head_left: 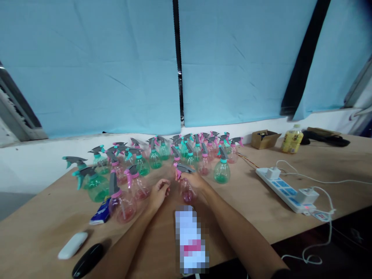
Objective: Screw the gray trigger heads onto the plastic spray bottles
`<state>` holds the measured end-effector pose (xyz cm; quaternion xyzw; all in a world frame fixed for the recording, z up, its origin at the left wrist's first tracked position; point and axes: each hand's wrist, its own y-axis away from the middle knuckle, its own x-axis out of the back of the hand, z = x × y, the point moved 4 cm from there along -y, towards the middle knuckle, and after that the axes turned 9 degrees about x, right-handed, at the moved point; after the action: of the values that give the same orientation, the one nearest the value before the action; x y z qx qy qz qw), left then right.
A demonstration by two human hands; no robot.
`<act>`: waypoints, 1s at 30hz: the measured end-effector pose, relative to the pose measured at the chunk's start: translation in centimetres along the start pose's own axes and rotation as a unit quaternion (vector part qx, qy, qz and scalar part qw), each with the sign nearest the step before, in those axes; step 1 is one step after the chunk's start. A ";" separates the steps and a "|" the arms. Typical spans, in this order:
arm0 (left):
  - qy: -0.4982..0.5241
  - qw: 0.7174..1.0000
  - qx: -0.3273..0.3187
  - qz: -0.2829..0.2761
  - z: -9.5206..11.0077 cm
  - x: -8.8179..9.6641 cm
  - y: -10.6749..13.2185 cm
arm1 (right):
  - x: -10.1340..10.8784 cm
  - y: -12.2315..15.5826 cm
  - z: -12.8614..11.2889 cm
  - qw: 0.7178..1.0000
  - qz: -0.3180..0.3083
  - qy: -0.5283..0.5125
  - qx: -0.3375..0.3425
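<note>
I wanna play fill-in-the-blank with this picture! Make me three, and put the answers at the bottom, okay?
1. The right hand holds a spray bottle whose trigger is colored ____.
2. The big curtains behind the table are colored ____.
3. In the picture, the cardboard box stands to the ____ of the yellow bottle.

Missing words: pink; blue; left.

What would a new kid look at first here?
Probably the crowd of pink and green spray bottles spread over the table, with big blue curtains hanging behind them. Next, perhaps the right hand near the middle, holding a pink spray bottle.
</note>
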<state>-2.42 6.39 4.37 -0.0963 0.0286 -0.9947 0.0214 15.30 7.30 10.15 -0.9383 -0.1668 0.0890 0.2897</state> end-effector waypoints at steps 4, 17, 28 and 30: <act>-0.006 1.000 -0.018 -0.013 0.6 -0.2 0.7 | 0.5 0.3 1.2 0.997 0.051 0.064 0.007; -0.048 0.986 -0.148 -0.065 4.0 -0.5 4.5 | -1.7 2.2 2.7 0.901 0.038 0.420 0.104; 0.045 0.996 -0.018 -0.076 2.4 -1.6 3.2 | -1.8 1.6 3.2 0.961 -0.025 0.254 0.108; 0.052 0.997 -0.011 -0.054 2.1 -1.4 2.9 | -1.8 1.6 3.5 0.965 -0.032 0.244 0.090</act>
<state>-0.56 3.48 6.03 -0.0459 0.0355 -0.9977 -0.0346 13.12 7.22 6.51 -0.8960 -0.1121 -0.1376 0.4071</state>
